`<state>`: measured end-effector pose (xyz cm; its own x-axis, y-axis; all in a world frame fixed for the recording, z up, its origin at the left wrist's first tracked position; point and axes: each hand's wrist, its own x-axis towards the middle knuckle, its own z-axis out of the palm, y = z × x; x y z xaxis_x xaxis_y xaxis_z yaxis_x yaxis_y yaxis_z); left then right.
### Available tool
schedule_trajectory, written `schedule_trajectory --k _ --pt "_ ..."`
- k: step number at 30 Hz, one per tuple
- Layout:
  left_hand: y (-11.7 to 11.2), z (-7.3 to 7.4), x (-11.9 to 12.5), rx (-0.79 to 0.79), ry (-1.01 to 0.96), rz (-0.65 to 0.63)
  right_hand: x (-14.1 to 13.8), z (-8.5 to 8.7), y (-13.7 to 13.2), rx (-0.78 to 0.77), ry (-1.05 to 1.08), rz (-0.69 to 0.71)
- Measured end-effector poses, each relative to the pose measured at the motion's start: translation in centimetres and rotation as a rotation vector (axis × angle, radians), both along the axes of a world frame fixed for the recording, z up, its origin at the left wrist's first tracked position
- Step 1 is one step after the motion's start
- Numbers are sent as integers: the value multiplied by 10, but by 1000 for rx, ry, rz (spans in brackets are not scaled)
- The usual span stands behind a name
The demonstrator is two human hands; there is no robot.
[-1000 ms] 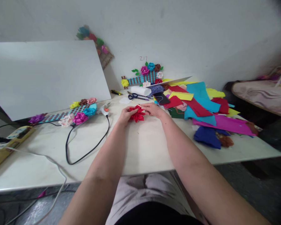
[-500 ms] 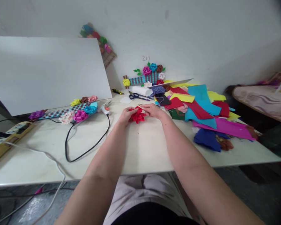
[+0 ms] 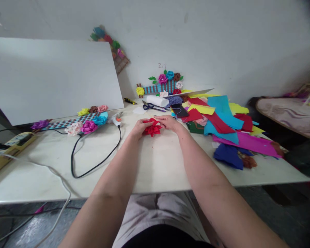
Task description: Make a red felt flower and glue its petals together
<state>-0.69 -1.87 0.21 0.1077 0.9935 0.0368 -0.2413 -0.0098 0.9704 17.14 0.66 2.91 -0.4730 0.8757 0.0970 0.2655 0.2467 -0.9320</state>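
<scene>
A red paper flower (image 3: 153, 128) with pointed petals is held just above the white table, in front of me. My left hand (image 3: 140, 128) closes on its left side, fingers partly behind the petals. At the flower's upper right edge, my right hand (image 3: 168, 122) has its fingertips pinched on a petal. A thin pointed sliver shows by those fingertips, too small to name. Beyond the hands lie dark-handled scissors (image 3: 154, 107) and a white roll (image 3: 157, 101).
Coloured crepe paper sheets (image 3: 223, 110) pile up on the right. A glue gun (image 3: 115, 120) with a looping black cord lies left, near a flowered woven piece (image 3: 67, 121). A power strip (image 3: 14, 148) sits far left; a white board (image 3: 54, 79) leans behind.
The view has tilted slightly. Both hands stay at the red paper flower in nearly the same place, with only tiny finger movement.
</scene>
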Motion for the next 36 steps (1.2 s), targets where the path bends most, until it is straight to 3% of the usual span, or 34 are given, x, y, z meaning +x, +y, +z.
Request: schedule_trajectory --k 19,36 --pt "-6 9 3 -54 30 22 -5 -9 11 121 -18 24" --pt "1 1 3 -45 -47 108 -9 -10 13 429 -272 -59"
